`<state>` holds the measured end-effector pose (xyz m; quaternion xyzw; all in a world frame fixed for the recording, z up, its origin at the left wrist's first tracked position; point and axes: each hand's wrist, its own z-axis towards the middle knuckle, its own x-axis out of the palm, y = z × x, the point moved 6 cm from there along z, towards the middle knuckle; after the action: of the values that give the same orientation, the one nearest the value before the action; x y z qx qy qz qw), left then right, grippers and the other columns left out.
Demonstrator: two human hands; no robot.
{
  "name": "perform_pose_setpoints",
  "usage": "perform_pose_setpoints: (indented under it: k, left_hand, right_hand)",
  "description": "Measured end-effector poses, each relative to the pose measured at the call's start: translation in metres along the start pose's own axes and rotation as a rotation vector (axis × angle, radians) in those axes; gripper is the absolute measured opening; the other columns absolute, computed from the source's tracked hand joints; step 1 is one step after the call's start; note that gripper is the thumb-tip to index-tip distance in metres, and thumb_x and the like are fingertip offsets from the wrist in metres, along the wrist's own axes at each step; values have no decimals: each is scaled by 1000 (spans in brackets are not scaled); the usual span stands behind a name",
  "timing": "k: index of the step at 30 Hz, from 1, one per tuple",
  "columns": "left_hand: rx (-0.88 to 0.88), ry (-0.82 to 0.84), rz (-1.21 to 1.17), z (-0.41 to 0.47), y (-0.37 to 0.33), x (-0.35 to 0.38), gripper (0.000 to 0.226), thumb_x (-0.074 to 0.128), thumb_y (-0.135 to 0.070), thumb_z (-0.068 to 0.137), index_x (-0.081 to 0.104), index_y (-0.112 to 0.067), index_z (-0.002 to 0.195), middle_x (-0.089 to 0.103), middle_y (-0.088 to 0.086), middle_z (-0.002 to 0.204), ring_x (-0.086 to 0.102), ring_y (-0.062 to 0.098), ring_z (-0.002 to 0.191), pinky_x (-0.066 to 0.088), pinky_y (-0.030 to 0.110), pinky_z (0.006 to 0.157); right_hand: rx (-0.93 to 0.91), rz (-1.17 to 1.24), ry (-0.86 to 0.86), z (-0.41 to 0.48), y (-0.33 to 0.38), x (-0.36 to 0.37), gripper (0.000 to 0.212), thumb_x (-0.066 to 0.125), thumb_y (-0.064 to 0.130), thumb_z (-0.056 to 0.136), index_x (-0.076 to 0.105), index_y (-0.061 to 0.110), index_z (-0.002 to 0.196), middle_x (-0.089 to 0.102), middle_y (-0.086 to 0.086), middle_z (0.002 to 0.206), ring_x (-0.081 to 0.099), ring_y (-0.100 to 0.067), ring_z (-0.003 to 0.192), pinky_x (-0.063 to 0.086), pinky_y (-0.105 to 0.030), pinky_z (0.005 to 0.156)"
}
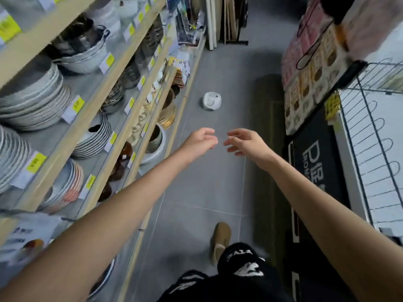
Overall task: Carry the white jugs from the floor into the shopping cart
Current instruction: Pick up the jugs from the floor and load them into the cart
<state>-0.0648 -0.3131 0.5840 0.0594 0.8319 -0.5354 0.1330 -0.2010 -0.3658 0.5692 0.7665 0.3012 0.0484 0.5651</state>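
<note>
One white jug (212, 101) stands on the grey tile floor of the aisle, near the foot of the left shelving. Both my arms stretch forward above the floor. My left hand (201, 142) and my right hand (243, 142) hang side by side, fingers loosely curled, holding nothing. They are well short of the jug, which lies farther up the aisle. No shopping cart shows in the frame.
Wooden shelves (122, 118) stacked with plates and bowls line the left side. A display with mats (314, 149) and a wire rack (375, 136) stands on the right. Boards lean at the aisle's far end (226, 20). My foot in a tan shoe (220, 240) is on the floor.
</note>
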Motion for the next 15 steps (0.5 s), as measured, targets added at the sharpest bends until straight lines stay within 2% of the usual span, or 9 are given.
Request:
perform_pose_setpoints:
  k: [6, 10, 15]
  left_hand:
    - [-33, -34, -32, 104, -44, -10, 41, 48, -16, 97, 43, -9, 137, 56, 6, 132, 55, 13, 100, 40, 13, 71]
    - [-72, -64, -68, 169, -57, -27, 40, 48, -18, 97, 44, -12, 136, 56, 4, 132, 57, 14, 102, 40, 17, 74]
    - [-90, -60, -84, 259, -72, -52, 39, 48, -19, 97, 44, -13, 135, 57, 1, 128, 57, 14, 102, 42, 28, 82]
  right_hand:
    - [-2, -22, 34, 113, 33, -52, 21, 50, 13, 95, 55, 11, 115, 67, -5, 98, 63, -20, 80, 46, -27, 67]
    - [5, -34, 83, 185, 47, -68, 19, 51, 14, 94, 55, 12, 113, 68, -3, 96, 64, -20, 80, 48, -30, 73]
    - [23, -34, 96, 283, 63, -81, 16, 51, 14, 94, 54, 13, 110, 68, -3, 95, 64, -19, 78, 47, -28, 70]
